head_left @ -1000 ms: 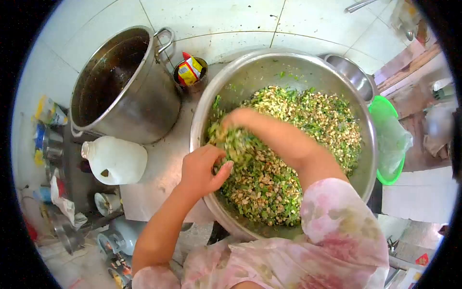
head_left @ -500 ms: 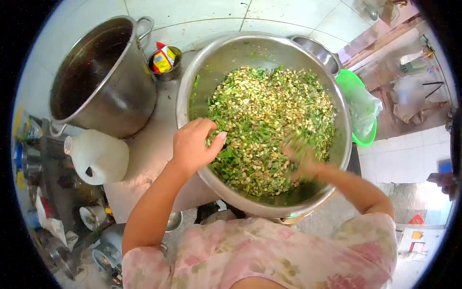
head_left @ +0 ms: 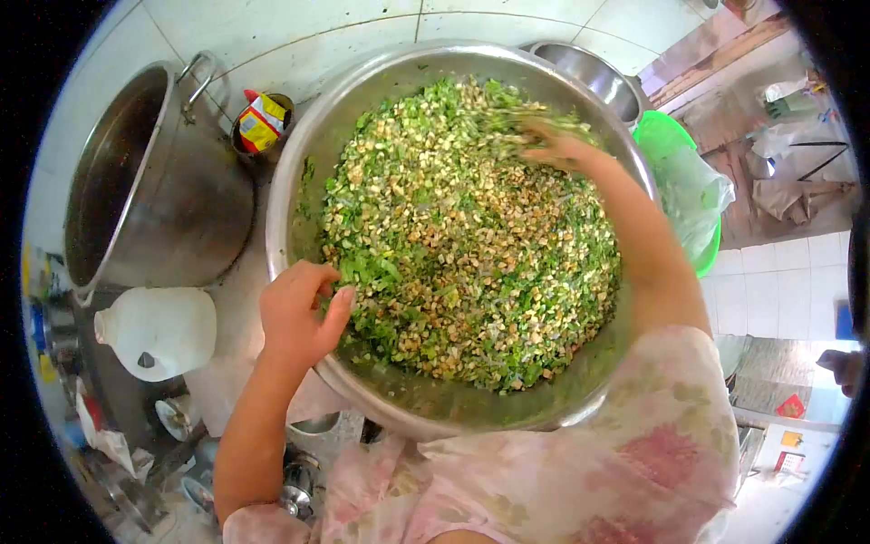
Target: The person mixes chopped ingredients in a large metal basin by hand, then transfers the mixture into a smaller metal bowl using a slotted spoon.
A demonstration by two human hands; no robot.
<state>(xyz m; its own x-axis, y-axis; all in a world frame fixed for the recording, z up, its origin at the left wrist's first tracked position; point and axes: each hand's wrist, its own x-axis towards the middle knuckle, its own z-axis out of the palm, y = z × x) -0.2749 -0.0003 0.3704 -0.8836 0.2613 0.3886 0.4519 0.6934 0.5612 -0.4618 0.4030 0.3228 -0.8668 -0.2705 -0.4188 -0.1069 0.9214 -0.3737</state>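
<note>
A large steel basin [head_left: 408, 419] holds a heap of chopped greens mixed with pale and brown bits [head_left: 471, 245]. My left hand [head_left: 304, 310] grips the basin's left rim, thumb apart from the curled fingers, which reach over the edge beside the mix. On the far right side of the basin, my right hand [head_left: 560, 150] is in the mix, its fingers blurred by motion and partly covered by greens, so what they hold cannot be made out.
A tall steel pot [head_left: 195, 204] stands at the left, with a white plastic jug [head_left: 172, 331] in front of it. A small tin holds a red-yellow packet [head_left: 261, 125]. Behind the basin is a steel bowl [head_left: 589, 77]; a green basin with a plastic bag [head_left: 693, 195] sits at the right.
My right hand has swept across the mix from the left side to the near right, then to the far right. My left hand stays at the left rim. The view has shifted.
</note>
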